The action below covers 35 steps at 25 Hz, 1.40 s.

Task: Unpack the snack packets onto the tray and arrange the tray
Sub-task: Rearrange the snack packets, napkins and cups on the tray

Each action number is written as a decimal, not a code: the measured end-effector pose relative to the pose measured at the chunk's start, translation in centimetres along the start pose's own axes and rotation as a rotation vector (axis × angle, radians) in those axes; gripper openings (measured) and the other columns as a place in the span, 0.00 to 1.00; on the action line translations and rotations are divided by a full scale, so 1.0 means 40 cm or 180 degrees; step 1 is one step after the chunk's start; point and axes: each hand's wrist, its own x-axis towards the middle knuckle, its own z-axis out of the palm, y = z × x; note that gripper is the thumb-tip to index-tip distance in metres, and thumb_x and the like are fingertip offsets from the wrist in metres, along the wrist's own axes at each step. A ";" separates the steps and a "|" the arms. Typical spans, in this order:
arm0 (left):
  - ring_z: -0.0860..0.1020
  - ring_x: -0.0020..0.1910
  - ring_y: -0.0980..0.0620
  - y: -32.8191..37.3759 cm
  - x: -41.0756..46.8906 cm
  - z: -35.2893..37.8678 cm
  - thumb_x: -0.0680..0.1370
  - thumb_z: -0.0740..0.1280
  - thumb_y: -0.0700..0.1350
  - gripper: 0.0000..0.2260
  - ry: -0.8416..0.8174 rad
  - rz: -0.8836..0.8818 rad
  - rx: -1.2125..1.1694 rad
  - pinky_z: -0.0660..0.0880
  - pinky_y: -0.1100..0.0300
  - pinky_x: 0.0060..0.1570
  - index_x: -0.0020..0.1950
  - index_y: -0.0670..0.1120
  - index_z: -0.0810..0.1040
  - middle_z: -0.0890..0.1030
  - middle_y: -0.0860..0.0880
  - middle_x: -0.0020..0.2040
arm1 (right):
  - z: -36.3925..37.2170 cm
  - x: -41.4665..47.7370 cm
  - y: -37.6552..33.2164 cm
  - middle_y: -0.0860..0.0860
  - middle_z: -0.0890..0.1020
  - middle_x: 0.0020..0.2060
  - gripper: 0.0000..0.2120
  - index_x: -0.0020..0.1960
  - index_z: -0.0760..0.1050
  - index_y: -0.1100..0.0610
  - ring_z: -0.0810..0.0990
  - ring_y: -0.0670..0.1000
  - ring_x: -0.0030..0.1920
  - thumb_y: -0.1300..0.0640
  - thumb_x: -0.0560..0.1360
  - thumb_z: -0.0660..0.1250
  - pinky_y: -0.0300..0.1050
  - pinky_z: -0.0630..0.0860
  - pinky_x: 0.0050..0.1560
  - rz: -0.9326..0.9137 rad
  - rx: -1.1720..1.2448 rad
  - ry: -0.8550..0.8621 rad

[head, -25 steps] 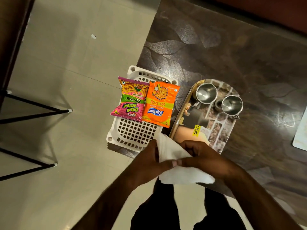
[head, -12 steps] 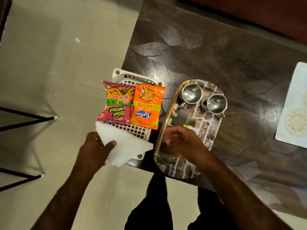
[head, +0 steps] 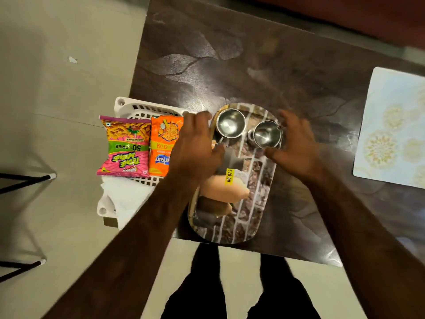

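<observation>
Two sealed snack packets, a pink one [head: 124,146] and an orange one [head: 162,143] touching it at its three o'clock side, lie flat and upside-down to the wearer, at nine o'clock of the long oval picture-printed tray [head: 250,203].

The dark desk [head: 264,61] has a leaf pattern. On it lie a white basket [head: 138,109] at the left edge, an oval tray [head: 232,229], and a pale mat [head: 391,125] at the right.
</observation>
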 end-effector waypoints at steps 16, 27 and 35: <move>0.75 0.65 0.39 0.018 0.117 0.069 0.69 0.77 0.41 0.37 -0.0462 0.0012 0.0166 0.76 0.48 0.61 0.75 0.51 0.66 0.70 0.42 0.68 | 0.071 0.019 0.039 0.50 0.75 0.65 0.38 0.71 0.71 0.50 0.72 0.45 0.59 0.35 0.68 0.78 0.45 0.74 0.58 0.0438 0.0635 0.0411; 0.80 0.62 0.47 -0.034 0.154 0.032 0.70 0.79 0.41 0.33 -0.0895 -0.0122 -0.0647 0.77 0.47 0.64 0.72 0.54 0.73 0.77 0.44 0.65 | 0.013 0.028 0.063 0.43 0.84 0.52 0.18 0.68 0.80 0.49 0.84 0.40 0.45 0.64 0.84 0.61 0.40 0.82 0.46 0.0426 0.1804 0.0035; 0.80 0.58 0.50 -0.031 0.141 0.045 0.70 0.79 0.41 0.32 -0.0687 -0.0026 -0.0765 0.78 0.55 0.60 0.72 0.49 0.73 0.78 0.44 0.63 | 0.009 0.032 0.055 0.51 0.86 0.54 0.16 0.68 0.80 0.53 0.83 0.47 0.39 0.64 0.86 0.60 0.36 0.80 0.35 0.0625 0.2090 0.0018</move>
